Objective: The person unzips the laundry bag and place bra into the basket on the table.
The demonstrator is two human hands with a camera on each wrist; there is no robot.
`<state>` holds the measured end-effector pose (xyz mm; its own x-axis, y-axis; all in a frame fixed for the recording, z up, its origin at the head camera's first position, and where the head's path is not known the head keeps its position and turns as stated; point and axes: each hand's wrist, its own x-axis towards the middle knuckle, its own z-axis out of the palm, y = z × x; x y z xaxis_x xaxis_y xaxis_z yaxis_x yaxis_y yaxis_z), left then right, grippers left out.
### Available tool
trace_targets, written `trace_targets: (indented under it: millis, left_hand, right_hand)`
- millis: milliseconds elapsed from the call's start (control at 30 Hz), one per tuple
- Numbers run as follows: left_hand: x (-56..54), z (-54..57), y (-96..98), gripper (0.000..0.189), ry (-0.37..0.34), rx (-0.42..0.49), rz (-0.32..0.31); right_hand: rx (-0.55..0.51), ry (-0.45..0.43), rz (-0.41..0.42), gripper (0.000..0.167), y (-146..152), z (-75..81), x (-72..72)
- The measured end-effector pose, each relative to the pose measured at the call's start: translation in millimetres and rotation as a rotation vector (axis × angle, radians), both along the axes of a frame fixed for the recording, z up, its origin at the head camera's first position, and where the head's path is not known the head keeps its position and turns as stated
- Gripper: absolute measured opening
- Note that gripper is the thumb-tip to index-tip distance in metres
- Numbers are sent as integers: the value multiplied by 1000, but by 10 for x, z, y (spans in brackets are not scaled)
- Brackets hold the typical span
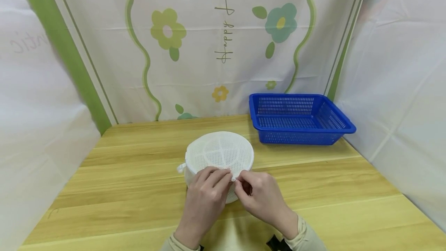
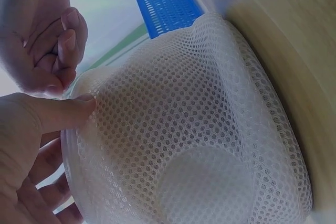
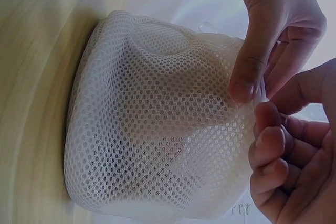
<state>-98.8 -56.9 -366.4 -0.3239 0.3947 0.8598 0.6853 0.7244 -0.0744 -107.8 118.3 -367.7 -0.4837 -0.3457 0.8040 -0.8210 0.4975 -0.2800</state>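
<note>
A white mesh laundry bag [image 1: 223, 148] with a round lid stands upright on the wooden table. My left hand [image 1: 206, 195] grips its near rim, with the thumb against the mesh side [image 2: 152, 98] in the left wrist view and the fingers over the lid. Just to the right, my right hand [image 1: 263, 195] pinches a small white bit at the rim, which looks like the zipper end, between thumb and forefinger. Its other fingers are curled. A white fabric loop [image 1: 181, 167] sticks out from the bag's left side. Whatever may be inside the bag cannot be made out.
A blue perforated basket [image 1: 301, 130] sits at the back right of the table [image 1: 139, 165], by the wall. Printed white curtains [image 1: 195, 73] rise behind the table and along both sides.
</note>
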Motion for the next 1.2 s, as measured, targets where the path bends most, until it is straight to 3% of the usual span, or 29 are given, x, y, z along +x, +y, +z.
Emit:
trace_targets:
  millis: [600,900,1200]
  left_hand:
    - [2,1,-22,18,21,20,21]
    - [-4,-5,-37,16,18,44,15]
    - [-11,1,-24,18,0,52,5]
  right_hand:
    - [-18,43,-76,23,-3,-20,-5]
    - [-51,-36,-125,25,34,-4,-8]
    - [-56,-10,-40,23,19,4,-23]
